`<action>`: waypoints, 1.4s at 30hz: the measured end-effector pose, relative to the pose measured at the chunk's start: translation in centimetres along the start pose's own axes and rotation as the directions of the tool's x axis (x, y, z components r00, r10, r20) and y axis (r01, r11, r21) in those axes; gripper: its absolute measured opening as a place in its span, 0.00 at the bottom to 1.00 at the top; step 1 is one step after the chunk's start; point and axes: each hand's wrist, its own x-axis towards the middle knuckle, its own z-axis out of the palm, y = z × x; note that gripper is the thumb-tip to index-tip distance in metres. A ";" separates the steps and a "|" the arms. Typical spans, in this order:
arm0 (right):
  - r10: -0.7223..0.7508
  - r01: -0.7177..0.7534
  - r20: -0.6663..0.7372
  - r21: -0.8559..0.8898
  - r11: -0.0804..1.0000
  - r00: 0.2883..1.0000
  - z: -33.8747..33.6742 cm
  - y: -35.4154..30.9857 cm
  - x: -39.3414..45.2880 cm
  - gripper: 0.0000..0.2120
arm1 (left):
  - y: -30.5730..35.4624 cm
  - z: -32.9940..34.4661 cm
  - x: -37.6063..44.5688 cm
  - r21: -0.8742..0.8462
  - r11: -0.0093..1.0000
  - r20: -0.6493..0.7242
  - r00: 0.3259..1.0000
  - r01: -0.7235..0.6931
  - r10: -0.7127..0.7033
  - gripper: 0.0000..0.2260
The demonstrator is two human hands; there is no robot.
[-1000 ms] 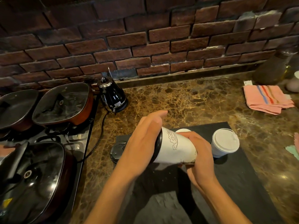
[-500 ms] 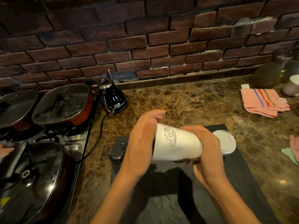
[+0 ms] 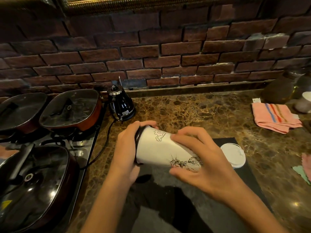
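A white paper cup (image 3: 158,148) with black line drawings lies on its side in the air over the black slate board (image 3: 223,195). A black lid (image 3: 138,137) sits on its left end. My left hand (image 3: 127,148) covers that lid, fingers curled over its rim. My right hand (image 3: 202,158) grips the cup's base end from the right. A second white-lidded cup (image 3: 233,154) stands on the board just right of my right hand.
Three lidded pans (image 3: 70,108) sit on the stove at left. A black kettle (image 3: 122,103) stands by the brick wall, its cord trailing forward. A striped pink cloth (image 3: 276,119) and dark jars (image 3: 277,88) are at the right on the marble counter (image 3: 193,111).
The cup has tipped further and lifted slightly; my left hand's fingers now curl over the lid instead of lying flat. The loose black lid seen left of the board is hidden now.
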 end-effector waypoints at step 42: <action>-0.023 0.012 -0.099 -0.117 0.993 0.995 0.0 -2.0 1.0 0.36 | 2.0 0.0 1.1 0.076 0.952 0.118 0.951 -0.297 0.287 0.18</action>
